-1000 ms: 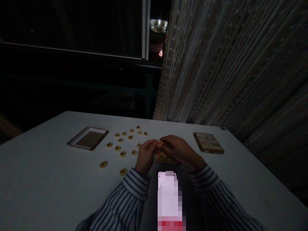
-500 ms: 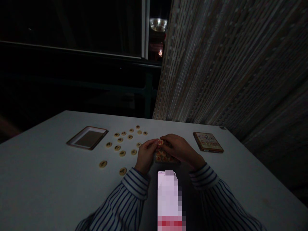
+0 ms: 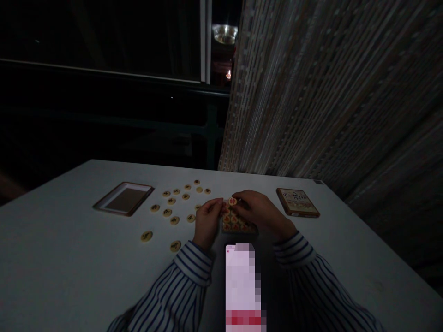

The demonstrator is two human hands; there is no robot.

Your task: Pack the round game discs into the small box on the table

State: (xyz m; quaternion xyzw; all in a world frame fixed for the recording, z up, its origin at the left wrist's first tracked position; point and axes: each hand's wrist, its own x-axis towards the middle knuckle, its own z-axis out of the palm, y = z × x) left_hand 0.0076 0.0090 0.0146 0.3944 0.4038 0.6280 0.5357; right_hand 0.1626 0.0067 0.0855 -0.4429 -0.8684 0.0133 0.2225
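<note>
Between the thumb and index finger of my right hand (image 3: pixel 265 212) is a Chinese chess piece (image 3: pixel 232 201) with a red character, held over a small box (image 3: pixel 240 232). Rows of red-marked pieces (image 3: pixel 234 219) fill the part of the box I can see; my right hand covers its far right part. My left hand (image 3: pixel 208 222) is at the box's left edge, thumb and fingers drawn together; what they hold, if anything, is hidden. Several black-marked Chinese chess pieces (image 3: pixel 167 212) lie scattered on the table left of my hands.
On the white table (image 3: pixel 79 258), an open shallow box lid (image 3: pixel 104 206) lies at the left. A flat printed box (image 3: pixel 298 202) is at the right. A lit phone (image 3: pixel 242 276) lies in front of me. Behind the table hang a string curtain (image 3: pixel 294 92) and a dark window.
The red-marked piece has come away from my left fingertips and is now in my right hand, tilted more toward me. My left fingers have drawn slightly left. The view has shifted a little.
</note>
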